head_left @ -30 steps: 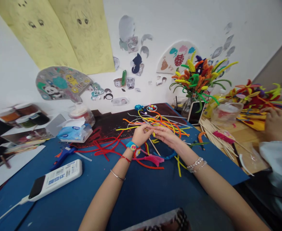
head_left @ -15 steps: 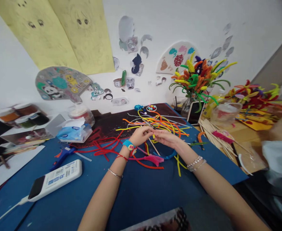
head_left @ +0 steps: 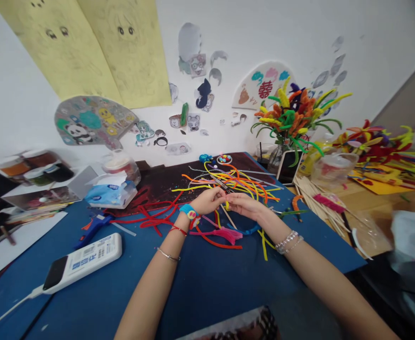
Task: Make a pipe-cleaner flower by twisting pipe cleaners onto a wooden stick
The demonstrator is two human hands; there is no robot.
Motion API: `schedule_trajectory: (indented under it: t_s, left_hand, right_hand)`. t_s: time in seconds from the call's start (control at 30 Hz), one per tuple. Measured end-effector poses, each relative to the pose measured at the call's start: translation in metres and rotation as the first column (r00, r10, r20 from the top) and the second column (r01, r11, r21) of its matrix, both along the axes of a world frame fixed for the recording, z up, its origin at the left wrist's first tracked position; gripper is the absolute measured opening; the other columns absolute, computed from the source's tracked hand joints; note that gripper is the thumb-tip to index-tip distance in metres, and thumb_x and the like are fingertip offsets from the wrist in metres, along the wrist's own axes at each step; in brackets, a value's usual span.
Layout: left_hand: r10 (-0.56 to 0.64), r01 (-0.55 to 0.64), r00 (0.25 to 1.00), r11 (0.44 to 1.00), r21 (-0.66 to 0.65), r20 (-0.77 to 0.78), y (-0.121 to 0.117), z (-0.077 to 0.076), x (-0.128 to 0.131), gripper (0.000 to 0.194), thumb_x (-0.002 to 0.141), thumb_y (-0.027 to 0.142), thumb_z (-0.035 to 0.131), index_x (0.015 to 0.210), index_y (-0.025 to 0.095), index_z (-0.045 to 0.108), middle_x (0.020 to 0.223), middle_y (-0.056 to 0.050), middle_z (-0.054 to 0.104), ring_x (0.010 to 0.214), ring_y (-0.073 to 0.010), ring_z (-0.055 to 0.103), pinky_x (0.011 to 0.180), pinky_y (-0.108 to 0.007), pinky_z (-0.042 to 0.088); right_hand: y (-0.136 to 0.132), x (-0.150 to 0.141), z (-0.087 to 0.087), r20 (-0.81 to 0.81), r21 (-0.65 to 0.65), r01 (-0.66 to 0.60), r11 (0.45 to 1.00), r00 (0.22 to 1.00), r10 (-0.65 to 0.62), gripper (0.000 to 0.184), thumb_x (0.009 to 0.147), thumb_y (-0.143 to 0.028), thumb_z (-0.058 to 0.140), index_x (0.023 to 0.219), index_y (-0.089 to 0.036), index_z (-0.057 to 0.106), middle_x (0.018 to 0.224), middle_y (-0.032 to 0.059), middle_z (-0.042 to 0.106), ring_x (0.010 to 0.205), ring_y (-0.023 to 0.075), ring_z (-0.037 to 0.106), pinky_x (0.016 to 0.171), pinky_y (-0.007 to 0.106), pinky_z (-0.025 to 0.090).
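Note:
My left hand (head_left: 209, 200) and my right hand (head_left: 246, 206) meet fingertip to fingertip above the middle of the table. Between them is a small curled piece of yellow pipe cleaner (head_left: 227, 205), pinched by both hands and partly hidden by the fingers. Behind and around the hands lies a loose pile of yellow, orange and grey pipe cleaners (head_left: 241, 178). Red pipe cleaners (head_left: 158, 218) spread to the left. A pink pipe cleaner bundle (head_left: 228, 234) rests just below the hands. Scissors (head_left: 219, 182) appear to lie in the pile behind the fingers.
A white power bank (head_left: 83, 262) with a cable, a blue glue gun (head_left: 93, 230) and a tissue pack (head_left: 111, 191) stand left. To the right are a phone (head_left: 288, 166), a vase of pipe cleaner flowers (head_left: 292, 113) and wooden sticks (head_left: 319, 203). A small bead dish (head_left: 224, 159) sits behind.
The yellow piece shows a little more between the fingertips, and the fingers have shifted slightly. The whole view has moved a bit; the things on the table lie as before.

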State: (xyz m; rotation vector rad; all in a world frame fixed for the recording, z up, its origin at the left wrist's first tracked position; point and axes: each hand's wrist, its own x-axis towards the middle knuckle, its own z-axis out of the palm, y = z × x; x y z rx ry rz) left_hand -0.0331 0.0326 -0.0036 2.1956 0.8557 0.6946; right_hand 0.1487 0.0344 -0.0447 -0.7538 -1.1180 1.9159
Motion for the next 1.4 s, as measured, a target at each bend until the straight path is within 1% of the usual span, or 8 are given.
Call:
schedule_trajectory:
  t_s: [0.17,0.43,0.6,0.7,0.9,1.03,1.17,1.4]
  left_hand:
    - [0.002,-0.001,1.0,1.0,0.025,-0.025,-0.003,0.004,0.001,0.014,0.081,0.027,0.041,0.081,0.015,0.047,0.057,0.003,0.051,0.05,-0.008,0.046,0.05,-0.02,0.036]
    - [0.035,-0.031,0.996,0.998,-0.047,0.084,0.008,-0.004,-0.008,0.009,0.083,0.022,0.035,0.076,0.017,0.04,0.056,0.004,0.051,0.05,-0.0082,0.049,0.05,-0.021,0.039]
    - [0.075,-0.01,0.964,0.968,-0.249,0.255,0.012,-0.01,-0.002,0.009,0.08,0.024,0.044,0.081,0.016,0.041,0.061,0.003,0.053,0.05,-0.0071,0.054,0.049,-0.019,0.043]
    - [0.102,0.049,0.924,0.924,-0.378,0.369,0.011,-0.011,0.004,0.02,0.076,0.027,0.053,0.087,0.014,0.043,0.061,0.002,0.056,0.053,-0.0091,0.058,0.052,-0.022,0.048]
    - [0.221,0.021,0.893,0.85,-0.527,0.393,0.007,-0.007,0.007,0.027,0.068,0.029,0.064,0.08,0.01,0.048,0.058,-0.002,0.06,0.055,-0.0124,0.062,0.055,-0.026,0.052]
    - [0.237,-0.067,0.893,0.91,-0.408,0.383,0.007,-0.007,0.007,0.026,0.066,0.029,0.065,0.075,0.01,0.051,0.061,-0.004,0.062,0.057,-0.0129,0.062,0.055,-0.026,0.052]
    - [0.225,-0.146,0.905,0.962,-0.233,0.361,0.008,-0.011,0.007,0.022,0.069,0.03,0.062,0.075,0.011,0.054,0.062,-0.004,0.062,0.058,-0.012,0.061,0.055,-0.024,0.05]
    - [0.203,-0.119,0.919,0.96,-0.253,0.338,0.009,-0.015,0.007,0.024,0.07,0.033,0.061,0.08,0.012,0.055,0.067,-0.004,0.063,0.062,-0.013,0.062,0.058,-0.025,0.051]
  right_hand:
    - [0.001,0.001,0.001,-0.015,0.028,-0.018,0.999,1.0,0.018,0.015,0.066,-0.018,0.068,0.08,-0.015,0.065,0.073,-0.0005,0.063,0.063,0.0056,0.057,0.064,0.017,0.047]
    - [0.007,0.004,0.003,-0.045,0.027,0.135,0.99,0.99,-0.134,0.015,0.063,-0.019,0.071,0.075,-0.016,0.064,0.07,-0.0002,0.063,0.067,0.008,0.06,0.067,0.019,0.048]
    - [0.008,-0.001,-0.001,-0.039,0.093,0.2,0.975,0.98,-0.197,0.016,0.064,-0.023,0.07,0.078,-0.016,0.064,0.075,0.0009,0.063,0.068,0.0087,0.059,0.068,0.02,0.049]
    - [0.007,-0.002,-0.002,-0.039,0.106,0.208,0.972,0.978,-0.205,0.017,0.064,-0.024,0.07,0.078,-0.016,0.064,0.078,0.0012,0.063,0.069,0.0086,0.06,0.071,0.021,0.049]
    - [0.002,-0.006,0.004,-0.06,0.137,0.264,0.955,0.964,-0.258,0.019,0.064,-0.025,0.07,0.081,-0.018,0.065,0.082,0.0006,0.064,0.072,0.0097,0.06,0.076,0.024,0.048]
    - [-0.001,-0.01,0.006,-0.011,0.173,0.267,0.948,0.963,-0.27,0.027,0.063,-0.027,0.07,0.089,-0.019,0.066,0.084,0.0024,0.066,0.077,0.0128,0.06,0.079,0.028,0.046]
    - [-0.002,-0.011,0.004,0.152,0.326,0.278,0.904,0.928,-0.34,0.024,0.061,-0.031,0.069,0.08,-0.016,0.067,0.075,0.0032,0.066,0.067,0.0125,0.058,0.07,0.027,0.046]
    - [-0.006,-0.011,0.013,0.135,0.365,0.267,0.892,0.933,-0.335,0.024,0.066,-0.037,0.064,0.077,-0.016,0.065,0.072,0.0028,0.063,0.064,0.0115,0.055,0.065,0.025,0.046]
